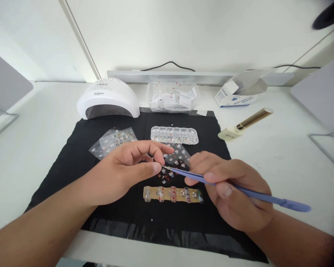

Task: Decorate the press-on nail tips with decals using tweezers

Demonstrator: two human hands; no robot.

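Purple tweezers (247,191) lie in the grip of my right hand (236,185), their metal tips pointing left. Those tips meet the thumb and index fingertip of my left hand (122,170), which are pinched together over something too small to name. Below the tips, a tan strip (167,194) carries several decorated false nails (173,193) in a row. Behind my fingers lies a clear sticker sheet (178,152) with small white and red figures, partly hidden. Farther back is a clear compartment case (174,135) of tiny gems.
A white nail lamp (108,98) stands back left, with more sticker sheets (104,146) before it. At the back are a plastic tub (172,98) of packets and an open carton (241,92). A gold-capped bottle (245,124) stands right of the black mat (114,218).
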